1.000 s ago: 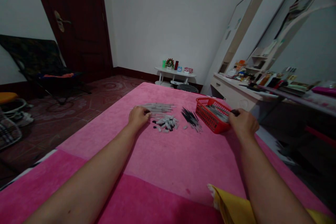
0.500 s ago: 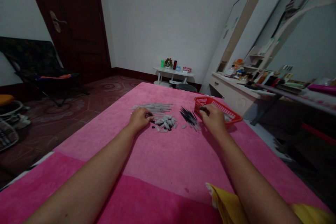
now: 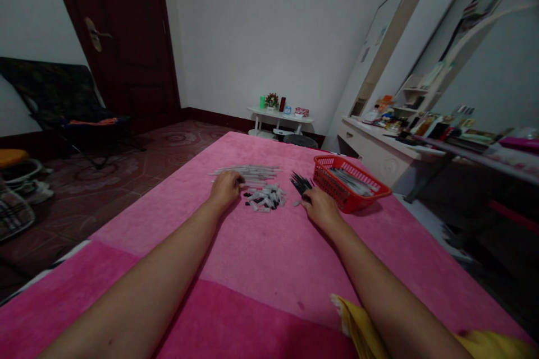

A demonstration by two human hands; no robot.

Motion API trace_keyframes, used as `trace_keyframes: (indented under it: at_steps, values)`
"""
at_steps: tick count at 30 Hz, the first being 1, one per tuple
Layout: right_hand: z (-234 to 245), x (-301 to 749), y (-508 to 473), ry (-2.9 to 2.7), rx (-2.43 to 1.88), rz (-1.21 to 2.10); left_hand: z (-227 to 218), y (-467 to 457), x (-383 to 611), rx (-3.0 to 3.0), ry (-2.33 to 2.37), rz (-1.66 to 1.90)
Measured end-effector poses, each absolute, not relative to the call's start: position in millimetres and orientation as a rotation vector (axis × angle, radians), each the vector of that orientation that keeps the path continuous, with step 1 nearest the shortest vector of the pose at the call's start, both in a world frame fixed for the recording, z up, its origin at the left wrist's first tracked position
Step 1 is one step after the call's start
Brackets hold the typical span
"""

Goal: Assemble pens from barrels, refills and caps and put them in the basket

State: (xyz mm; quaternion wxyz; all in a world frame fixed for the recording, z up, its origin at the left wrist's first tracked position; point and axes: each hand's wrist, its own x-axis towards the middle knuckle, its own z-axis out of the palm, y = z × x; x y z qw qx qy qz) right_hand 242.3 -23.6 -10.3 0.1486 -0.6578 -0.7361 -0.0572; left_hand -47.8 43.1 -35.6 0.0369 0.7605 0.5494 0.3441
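Observation:
My left hand (image 3: 227, 186) rests at the near left end of a row of pale pen barrels (image 3: 256, 171), its fingers curled; whatever is between them is hidden. Just right of it lies a heap of white and black pen caps or end pieces (image 3: 267, 197). Over the near ends of a bundle of thin black pen refills (image 3: 300, 181), the fingertips of my right hand (image 3: 322, 206) are pinched together at the refills. A small white piece (image 3: 296, 203) lies beside those fingertips. The red plastic basket (image 3: 353, 202), behind my right hand, holds several pale pens (image 3: 351, 180).
A pink cloth (image 3: 252, 258) covers the table. Yellow fabric (image 3: 362, 325) lies under my right forearm. Beyond stand a low white table (image 3: 278, 115) with small items, a dressing table (image 3: 379, 146) on the right, and a folding chair (image 3: 63, 101) near the door (image 3: 122, 39).
My right hand has moved left and toward me, from the basket's rim to the black refills, uncovering the pens in the basket. My left hand has stayed nearly in place.

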Motion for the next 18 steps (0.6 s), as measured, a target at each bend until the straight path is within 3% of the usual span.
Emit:
trace_keyframes:
  at_steps: [8,18]
  values:
    - [-9.8,242.5,-26.8,-2.032,-2.117,-0.315,-35.4,42.0,-42.6,2.253,1.523,1.276]
    - [-4.5,245.0,-29.0,-1.985,-2.124,-0.367,-34.7,38.8,-37.4,2.303,1.392,1.227]
